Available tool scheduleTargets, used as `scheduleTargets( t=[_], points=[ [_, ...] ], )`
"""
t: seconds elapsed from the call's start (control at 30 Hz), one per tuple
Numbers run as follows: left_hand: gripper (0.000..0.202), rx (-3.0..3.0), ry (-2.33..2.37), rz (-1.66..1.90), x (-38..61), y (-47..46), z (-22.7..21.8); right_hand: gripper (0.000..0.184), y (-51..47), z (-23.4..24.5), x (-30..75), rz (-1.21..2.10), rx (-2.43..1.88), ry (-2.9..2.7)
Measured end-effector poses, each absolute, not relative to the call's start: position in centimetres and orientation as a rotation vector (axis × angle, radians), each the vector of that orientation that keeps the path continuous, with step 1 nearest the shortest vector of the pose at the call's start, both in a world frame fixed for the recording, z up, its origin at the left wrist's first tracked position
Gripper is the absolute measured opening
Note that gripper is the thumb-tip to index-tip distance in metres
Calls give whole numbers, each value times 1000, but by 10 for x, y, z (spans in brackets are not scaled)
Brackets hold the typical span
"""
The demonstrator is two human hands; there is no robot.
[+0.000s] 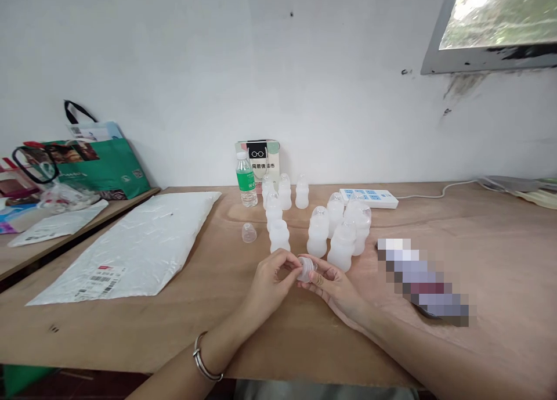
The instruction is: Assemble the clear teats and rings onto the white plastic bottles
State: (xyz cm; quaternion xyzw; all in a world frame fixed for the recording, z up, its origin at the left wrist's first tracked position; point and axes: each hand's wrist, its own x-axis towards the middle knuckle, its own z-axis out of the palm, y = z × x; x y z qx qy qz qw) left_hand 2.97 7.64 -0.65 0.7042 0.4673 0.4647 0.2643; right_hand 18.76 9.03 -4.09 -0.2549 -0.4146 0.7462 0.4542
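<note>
Both my hands meet over the wooden table [304,342] near its front edge, around a small translucent screw ring [306,267] of a baby bottle. My left hand [272,281], with a metal bangle on the wrist, pinches the ring from the left. My right hand [333,284] cups it from the right, fingers curled. Just behind them stand several white translucent baby bottles [317,231] with dome caps, in two loose groups. A single clear dome cap [249,233] lies alone to the left of the bottles.
A large white plastic mailer bag [139,243] lies at the left. A green-labelled water bottle [246,180] and a small box [265,156] stand by the wall. A white power strip [369,198] sits behind the bottles. A blurred-out object [424,284] lies at the right. Bags [96,165] crowd the left side table.
</note>
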Motion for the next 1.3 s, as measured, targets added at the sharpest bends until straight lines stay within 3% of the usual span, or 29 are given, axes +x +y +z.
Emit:
scheduleTargets(
  t=[0.5, 0.73, 0.9, 1.1, 1.3],
  points=[
    [29, 1889, 1199, 962, 0, 66, 21, 29, 89, -29, 193, 2057, -704, -881],
    [44, 1975, 1822, 701, -73, 93, 2, 25, 91, -32, 180, 1764, -779, -1261],
    [45, 2053, 1830, 645, -76, 104, -12, 26, 92, -37, 155, 1558, -876, -1463],
    [50, 2157, 1755, 625, -79, 102, 1, 9, 94, -46, 148, 1328, -939, -1789],
    [49, 2164, 1681, 1058, -52, 144, 36, 35, 87, -46, 155, 1239, -994, -1758]
  ],
)
